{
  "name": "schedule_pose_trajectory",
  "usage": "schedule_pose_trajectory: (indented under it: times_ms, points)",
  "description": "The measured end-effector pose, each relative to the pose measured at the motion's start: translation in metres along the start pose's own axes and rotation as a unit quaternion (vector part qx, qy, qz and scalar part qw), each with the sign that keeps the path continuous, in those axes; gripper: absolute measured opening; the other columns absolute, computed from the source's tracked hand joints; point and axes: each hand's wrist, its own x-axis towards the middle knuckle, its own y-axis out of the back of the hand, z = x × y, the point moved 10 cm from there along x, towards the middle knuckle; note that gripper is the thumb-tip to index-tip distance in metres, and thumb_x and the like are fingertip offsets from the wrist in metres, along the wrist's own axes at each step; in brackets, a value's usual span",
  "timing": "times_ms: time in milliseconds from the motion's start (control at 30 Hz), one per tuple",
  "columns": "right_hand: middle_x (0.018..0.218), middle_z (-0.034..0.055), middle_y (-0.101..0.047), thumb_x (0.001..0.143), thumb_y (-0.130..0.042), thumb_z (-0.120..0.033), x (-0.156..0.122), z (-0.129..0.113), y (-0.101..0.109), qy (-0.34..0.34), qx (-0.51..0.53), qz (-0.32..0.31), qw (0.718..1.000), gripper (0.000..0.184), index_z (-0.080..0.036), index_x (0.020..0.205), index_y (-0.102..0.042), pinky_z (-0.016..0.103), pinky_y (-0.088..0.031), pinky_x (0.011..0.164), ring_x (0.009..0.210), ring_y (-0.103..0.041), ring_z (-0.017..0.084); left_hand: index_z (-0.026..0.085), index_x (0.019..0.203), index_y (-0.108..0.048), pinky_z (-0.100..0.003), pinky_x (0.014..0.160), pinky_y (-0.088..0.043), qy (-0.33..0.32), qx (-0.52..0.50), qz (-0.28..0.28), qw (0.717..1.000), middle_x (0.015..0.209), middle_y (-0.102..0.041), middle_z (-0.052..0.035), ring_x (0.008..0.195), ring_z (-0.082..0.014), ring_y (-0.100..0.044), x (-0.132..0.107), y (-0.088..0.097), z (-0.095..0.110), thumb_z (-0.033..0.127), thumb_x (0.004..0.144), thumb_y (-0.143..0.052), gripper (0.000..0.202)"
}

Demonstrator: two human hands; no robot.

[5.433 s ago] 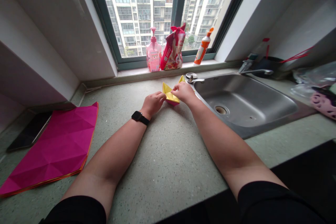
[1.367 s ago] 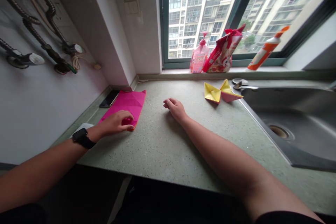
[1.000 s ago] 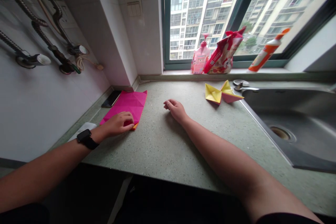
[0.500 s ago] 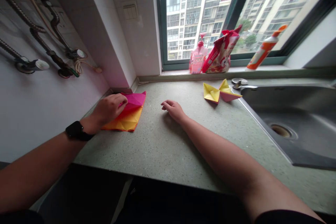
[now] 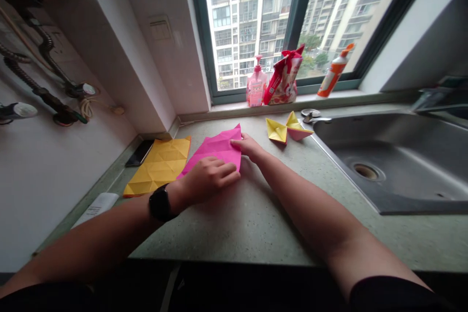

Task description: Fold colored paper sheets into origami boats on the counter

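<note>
Both hands [image 5: 209,176] [image 5: 251,146] hold pink paper [image 5: 217,147], partly hiding it.

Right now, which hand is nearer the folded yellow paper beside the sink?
Right: the right hand is just left of the folded yellow paper; the left hand farther left, by the near edge of the pink sheet.
</note>
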Motion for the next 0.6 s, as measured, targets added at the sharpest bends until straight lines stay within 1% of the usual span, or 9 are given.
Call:
schedule_pose_trajectory:
  times_ms: [33,100,133,200,300,367,433,533,600]
  points:
    - [0.084,0.0058,-0.078,0.082,-0.082,-0.033,0.004,0.001,0.012,-0.002,-0.023,0.014,1.0,0.024,-0.019,0.097,-0.069,0.03,-0.059,0.069,0.073,-0.071,0.021,0.021,0.099,-0.072,-0.033,0.073,-0.052,-0.016,-0.002,-0.006,1.0,0.092,-0.073,-0.006,0.072,-0.0179,-0.063,0.004,-0.011,0.008,0.019,0.113,-0.046,0.03]
    - [0.078,0.0039,-0.076,0.08,-0.083,-0.028,0.009,0.004,0.032,-0.006,-0.073,0.027,0.997,0.019,-0.019,0.092,-0.071,0.03,-0.056,0.065,0.067,-0.069,0.02,0.02,0.096,-0.071,-0.034,0.069,-0.053,-0.055,-0.046,-0.017,0.997,0.087,-0.071,-0.0049,0.066,-0.0173,-0.062,0.009,-0.028,0.022,0.03,0.114,-0.052,0.028]
    - [0.075,0.0033,-0.075,0.079,-0.082,-0.027,0.011,0.006,0.04,-0.006,-0.102,0.029,0.994,0.016,-0.02,0.09,-0.073,0.03,-0.055,0.065,0.067,-0.068,0.02,0.02,0.099,-0.072,-0.034,0.07,-0.054,-0.063,-0.07,-0.026,0.995,0.088,-0.072,-0.0049,0.069,-0.0179,-0.065,0.01,-0.035,0.025,0.032,0.114,-0.054,0.026]
    - [0.073,0.0035,-0.075,0.077,-0.08,-0.024,0.014,0.008,0.054,-0.003,-0.167,0.036,0.985,0.009,-0.021,0.084,-0.074,0.031,-0.055,0.068,0.072,-0.07,0.022,0.02,0.109,-0.073,-0.035,0.077,-0.057,-0.049,-0.107,-0.032,0.993,0.098,-0.076,-0.0073,0.08,-0.0199,-0.071,0.009,-0.047,0.02,0.031,0.115,-0.052,0.024]
    - [0.076,0.0089,-0.077,0.073,-0.08,-0.019,0.017,0.009,0.071,0.001,-0.267,0.067,0.961,0.009,-0.022,0.071,-0.072,0.033,-0.055,0.081,0.09,-0.074,0.029,0.02,0.13,-0.07,-0.039,0.094,-0.061,0.0,-0.135,-0.037,0.99,0.126,-0.077,-0.0134,0.107,-0.0251,-0.074,0.003,-0.064,0.004,0.033,0.114,-0.052,0.027]
    - [0.08,0.0143,-0.078,0.072,-0.08,-0.017,0.018,0.01,0.076,-0.004,-0.321,0.082,0.944,0.012,-0.022,0.067,-0.071,0.036,-0.054,0.087,0.101,-0.074,0.035,0.021,0.145,-0.063,-0.046,0.11,-0.057,0.014,-0.137,-0.053,0.989,0.145,-0.07,-0.0158,0.129,-0.0307,-0.069,-0.004,-0.08,0.001,0.037,0.112,-0.057,0.038]
    - [0.079,0.017,-0.078,0.072,-0.081,-0.017,0.019,0.012,0.077,-0.014,-0.36,0.085,0.929,0.013,-0.021,0.065,-0.071,0.039,-0.054,0.088,0.103,-0.075,0.038,0.02,0.155,-0.057,-0.052,0.122,-0.049,0.015,-0.144,-0.077,0.986,0.156,-0.063,-0.0173,0.143,-0.0343,-0.06,-0.009,-0.095,0.003,0.042,0.111,-0.058,0.049]
    - [0.075,0.0163,-0.076,0.075,-0.084,-0.02,0.017,0.012,0.078,-0.028,-0.399,0.083,0.913,0.013,-0.021,0.067,-0.073,0.039,-0.055,0.087,0.099,-0.076,0.038,0.024,0.162,-0.053,-0.058,0.13,-0.039,0.012,-0.172,-0.12,0.978,0.166,-0.055,-0.0156,0.153,-0.0358,-0.052,-0.018,-0.113,0.009,0.046,0.112,-0.055,0.054]
    - [0.082,0.0176,-0.079,0.077,-0.087,-0.023,0.012,0.006,0.081,-0.035,-0.416,0.092,0.904,0.011,-0.02,0.078,-0.076,0.042,-0.055,0.09,0.104,-0.076,0.04,0.027,0.164,-0.051,-0.06,0.132,-0.035,0.009,-0.191,-0.141,0.971,0.17,-0.051,-0.0139,0.157,-0.0365,-0.047,-0.023,-0.12,0.01,0.047,0.113,-0.053,0.055]
